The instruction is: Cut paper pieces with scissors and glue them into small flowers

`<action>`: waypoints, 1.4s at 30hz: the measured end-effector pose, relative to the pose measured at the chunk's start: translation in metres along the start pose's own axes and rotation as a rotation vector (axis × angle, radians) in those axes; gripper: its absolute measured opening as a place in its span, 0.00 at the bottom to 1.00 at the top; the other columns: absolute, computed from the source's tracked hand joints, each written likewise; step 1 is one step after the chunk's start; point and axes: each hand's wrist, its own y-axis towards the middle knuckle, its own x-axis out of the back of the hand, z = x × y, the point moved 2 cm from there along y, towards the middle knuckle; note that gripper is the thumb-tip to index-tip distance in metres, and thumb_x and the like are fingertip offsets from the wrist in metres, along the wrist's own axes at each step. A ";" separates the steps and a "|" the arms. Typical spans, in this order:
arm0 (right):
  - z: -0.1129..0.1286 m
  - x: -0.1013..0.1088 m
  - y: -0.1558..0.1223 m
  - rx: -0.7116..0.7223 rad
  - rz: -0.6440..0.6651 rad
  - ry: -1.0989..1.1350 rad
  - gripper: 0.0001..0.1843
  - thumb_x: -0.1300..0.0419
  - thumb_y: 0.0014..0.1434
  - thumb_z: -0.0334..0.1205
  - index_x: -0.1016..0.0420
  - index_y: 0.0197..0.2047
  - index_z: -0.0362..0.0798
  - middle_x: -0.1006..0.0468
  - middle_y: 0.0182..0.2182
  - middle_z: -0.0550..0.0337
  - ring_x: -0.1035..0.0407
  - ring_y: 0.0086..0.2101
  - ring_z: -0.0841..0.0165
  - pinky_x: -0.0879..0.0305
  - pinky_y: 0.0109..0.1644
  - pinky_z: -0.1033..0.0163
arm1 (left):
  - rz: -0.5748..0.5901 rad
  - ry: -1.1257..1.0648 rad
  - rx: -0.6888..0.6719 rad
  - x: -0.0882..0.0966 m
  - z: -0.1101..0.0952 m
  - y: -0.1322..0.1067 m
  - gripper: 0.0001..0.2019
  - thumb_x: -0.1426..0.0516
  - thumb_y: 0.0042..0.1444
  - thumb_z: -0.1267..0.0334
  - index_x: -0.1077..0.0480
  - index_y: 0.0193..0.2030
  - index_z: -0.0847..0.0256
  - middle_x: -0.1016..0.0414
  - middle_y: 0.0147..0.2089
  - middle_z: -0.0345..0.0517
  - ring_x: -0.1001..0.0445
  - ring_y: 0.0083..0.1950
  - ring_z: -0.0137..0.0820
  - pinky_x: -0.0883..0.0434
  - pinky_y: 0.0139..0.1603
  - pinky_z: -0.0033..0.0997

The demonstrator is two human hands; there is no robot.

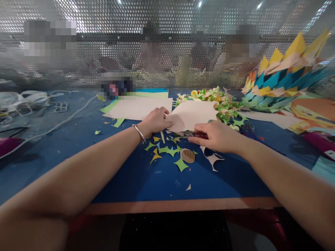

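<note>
A pale pink sheet of paper (195, 113) is raised over the table, its right edge cut in curves. My left hand (156, 121), with a silver bangle at the wrist, pinches the sheet's left edge between thumb and fingers. Closed around red-handled scissors (201, 135), my right hand (216, 134) is at the sheet's near edge, the blades pointing left along it. Green, yellow and white paper scraps (181, 164) lie below both hands, around a round wooden-looking disc (187, 156).
Stacked pale and green sheets (131, 107) lie beyond my left hand. A heap of cut paper pieces (227, 104) sits behind the right one. Folded-paper layers (282, 78) stand at the right. A white cable (62, 122) crosses the blue table (125, 184) at left.
</note>
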 end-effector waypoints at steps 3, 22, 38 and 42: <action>0.000 -0.003 0.001 0.004 0.070 -0.022 0.22 0.48 0.63 0.58 0.38 0.28 0.49 0.31 0.21 0.60 0.39 0.23 0.70 0.51 0.28 0.63 | 0.028 0.092 0.033 0.001 -0.004 0.004 0.36 0.42 0.51 0.43 0.34 0.59 0.70 0.30 0.55 0.67 0.31 0.56 0.52 0.35 0.56 0.46; 0.000 -0.006 0.002 -0.034 0.151 0.016 0.22 0.49 0.64 0.58 0.31 0.32 0.48 0.25 0.25 0.57 0.35 0.26 0.68 0.48 0.29 0.64 | 0.387 -0.655 -0.064 0.003 -0.012 0.025 0.12 0.35 0.45 0.60 0.23 0.38 0.61 0.20 0.37 0.45 0.25 0.36 0.32 0.33 0.35 0.29; 0.000 -0.005 -0.001 0.015 0.150 -0.070 0.24 0.50 0.64 0.62 0.37 0.29 0.49 0.29 0.24 0.60 0.38 0.24 0.69 0.50 0.27 0.64 | 0.032 -1.075 0.089 -0.002 0.007 0.029 0.05 0.40 0.56 0.71 0.28 0.40 0.64 0.22 0.38 0.46 0.23 0.36 0.30 0.25 0.39 0.33; 0.001 -0.004 -0.003 0.010 0.091 -0.118 0.24 0.50 0.64 0.62 0.36 0.30 0.49 0.28 0.25 0.59 0.37 0.24 0.68 0.51 0.27 0.64 | 0.010 -1.151 0.108 -0.003 0.004 0.029 0.05 0.40 0.58 0.67 0.29 0.40 0.63 0.23 0.35 0.45 0.24 0.34 0.29 0.26 0.38 0.33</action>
